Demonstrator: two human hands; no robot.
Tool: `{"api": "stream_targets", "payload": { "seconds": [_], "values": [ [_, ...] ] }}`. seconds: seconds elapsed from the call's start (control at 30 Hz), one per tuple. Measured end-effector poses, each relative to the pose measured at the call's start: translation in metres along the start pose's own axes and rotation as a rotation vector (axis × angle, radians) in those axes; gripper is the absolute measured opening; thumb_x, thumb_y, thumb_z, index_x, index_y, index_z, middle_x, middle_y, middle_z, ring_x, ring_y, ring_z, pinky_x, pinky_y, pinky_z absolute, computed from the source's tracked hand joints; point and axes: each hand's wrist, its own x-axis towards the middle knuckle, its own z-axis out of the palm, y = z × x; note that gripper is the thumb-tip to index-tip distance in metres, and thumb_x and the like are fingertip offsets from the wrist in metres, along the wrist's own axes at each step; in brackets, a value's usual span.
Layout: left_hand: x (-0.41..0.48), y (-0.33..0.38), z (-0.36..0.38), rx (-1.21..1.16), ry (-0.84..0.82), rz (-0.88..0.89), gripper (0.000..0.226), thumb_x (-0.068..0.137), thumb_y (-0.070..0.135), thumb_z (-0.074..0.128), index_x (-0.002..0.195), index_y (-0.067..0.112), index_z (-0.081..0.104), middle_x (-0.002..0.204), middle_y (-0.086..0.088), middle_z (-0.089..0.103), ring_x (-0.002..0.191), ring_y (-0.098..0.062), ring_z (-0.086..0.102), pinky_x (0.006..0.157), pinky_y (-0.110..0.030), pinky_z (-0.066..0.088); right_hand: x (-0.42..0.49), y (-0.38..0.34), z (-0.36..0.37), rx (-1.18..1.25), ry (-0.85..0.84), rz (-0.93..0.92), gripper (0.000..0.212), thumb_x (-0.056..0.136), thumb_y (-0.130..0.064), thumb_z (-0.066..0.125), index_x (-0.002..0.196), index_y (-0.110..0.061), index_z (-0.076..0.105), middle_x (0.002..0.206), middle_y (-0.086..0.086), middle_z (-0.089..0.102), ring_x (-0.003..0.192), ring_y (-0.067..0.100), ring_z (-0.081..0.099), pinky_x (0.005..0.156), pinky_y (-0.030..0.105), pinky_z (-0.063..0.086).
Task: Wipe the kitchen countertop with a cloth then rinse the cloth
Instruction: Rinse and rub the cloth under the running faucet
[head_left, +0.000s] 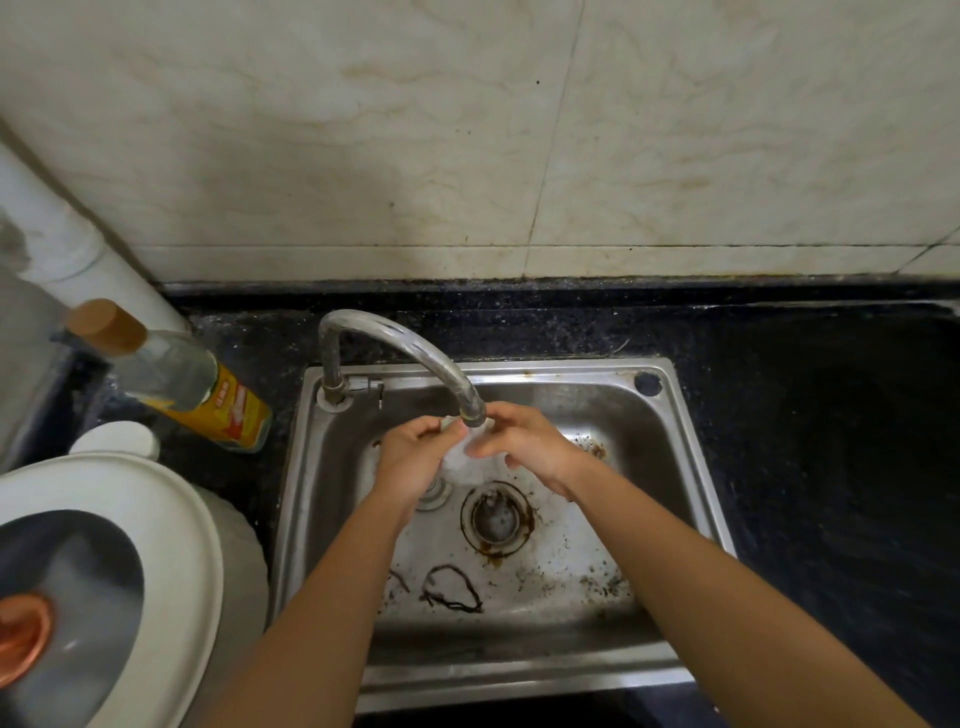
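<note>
- My left fingers (423, 427) and right fingers (496, 414) pinch a crumpled white cloth (460, 462).
- It hangs under the curved steel tap (395, 343), above the stained steel sink (696, 467).

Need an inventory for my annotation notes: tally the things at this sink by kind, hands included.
hands: 2 (left hand, right hand)
cloth: 1
faucet: 1
sink: 1
bottle: 1
white lidded pot: 1
Total: 7
</note>
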Motion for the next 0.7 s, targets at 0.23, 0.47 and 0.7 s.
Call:
{"api": "stream_targets", "payload": {
  "seconds": [0.23,0.47,0.7],
  "values": [
    [-0.001,-0.006,-0.003,-0.075,-0.043,-0.173,0.055,0.094,0.064,0.025,0.109,0.031,0.066,0.114,0.007,0.067,0.112,-0.011,0.054,0.103,-0.042,0.033,0.004,-0.004,0.003,0.117,0.085,-0.029,0.012,0.079,-0.001,0.069,0.089,-0.008,0.067,0.079,0.002,0.063,0.070,0.011,0.055,0.062,0.020,0.045],
    [-0.001,-0.021,-0.002,-0.412,-0.188,-0.337,0.045,0.095,0.050,0.042,0.122,0.017,0.060,0.112,-0.006,0.069,0.098,-0.018,0.064,0.074,-0.034,0.052,0.001,-0.006,-0.001,0.232,0.023,0.068,0.020,0.082,0.001,0.063,0.096,-0.013,0.062,0.104,0.011,0.067,0.088,0.023,0.064,0.068,0.027,0.055],
    [0.001,-0.011,0.010,-0.185,0.093,-0.158,0.051,0.098,0.051,0.033,0.092,0.008,0.060,0.060,-0.002,0.050,0.042,-0.009,0.037,0.033,-0.016,0.026,0.003,0.012,0.029,-0.150,0.175,-0.062,0.028,0.101,-0.033,0.044,0.105,-0.006,0.052,0.081,0.001,0.059,0.062,0.008,0.054,0.055,0.024,0.044]
  ]
}}
